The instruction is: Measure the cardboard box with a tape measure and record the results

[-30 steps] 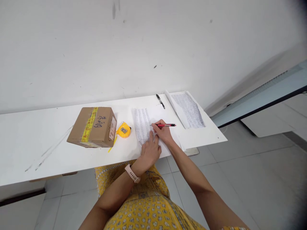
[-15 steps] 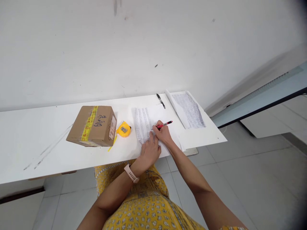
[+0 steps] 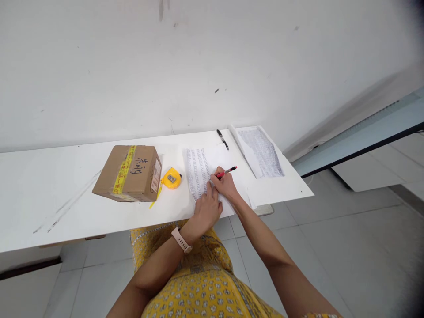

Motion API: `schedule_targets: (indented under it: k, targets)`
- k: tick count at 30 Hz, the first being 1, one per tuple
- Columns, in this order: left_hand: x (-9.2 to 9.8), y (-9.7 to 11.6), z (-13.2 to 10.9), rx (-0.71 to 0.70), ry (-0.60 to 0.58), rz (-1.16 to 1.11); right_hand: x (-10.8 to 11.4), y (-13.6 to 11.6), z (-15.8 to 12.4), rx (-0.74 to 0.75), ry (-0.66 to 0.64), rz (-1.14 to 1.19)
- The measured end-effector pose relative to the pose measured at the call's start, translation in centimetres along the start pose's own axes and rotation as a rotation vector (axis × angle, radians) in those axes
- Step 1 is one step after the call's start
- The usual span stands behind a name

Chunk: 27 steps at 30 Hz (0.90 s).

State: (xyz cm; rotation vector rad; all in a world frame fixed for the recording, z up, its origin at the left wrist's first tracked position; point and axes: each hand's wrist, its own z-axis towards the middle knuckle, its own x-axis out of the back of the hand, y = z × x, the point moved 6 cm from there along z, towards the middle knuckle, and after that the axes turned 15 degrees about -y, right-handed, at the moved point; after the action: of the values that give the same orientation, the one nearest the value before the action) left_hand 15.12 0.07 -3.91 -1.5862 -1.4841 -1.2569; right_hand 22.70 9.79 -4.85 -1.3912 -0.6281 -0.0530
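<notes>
Right hand point(image 3: 226, 183) is pinched around a slim red pen point(image 3: 227, 171), tip down on a printed white paper sheet point(image 3: 198, 170) lying flat on the white table point(image 3: 66, 198); left hand point(image 3: 206, 211) rests flat on the sheet's near edge, fingers spread, gripping nothing; paper looks light, floppy and prone to slide, so pinning it flat seems right; the pen's stiff, best held low on the barrel; yellow tape measure point(image 3: 171, 178) and taped cardboard box point(image 3: 130, 172) sit just left.
</notes>
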Motion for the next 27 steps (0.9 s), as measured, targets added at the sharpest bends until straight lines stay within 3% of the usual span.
schedule_targets:
  k: [27]
  targets:
    - [-0.29,-0.06,0.11,0.002,0.0,0.013,0.22,0.42,-0.04,-0.03,0.041,0.054]
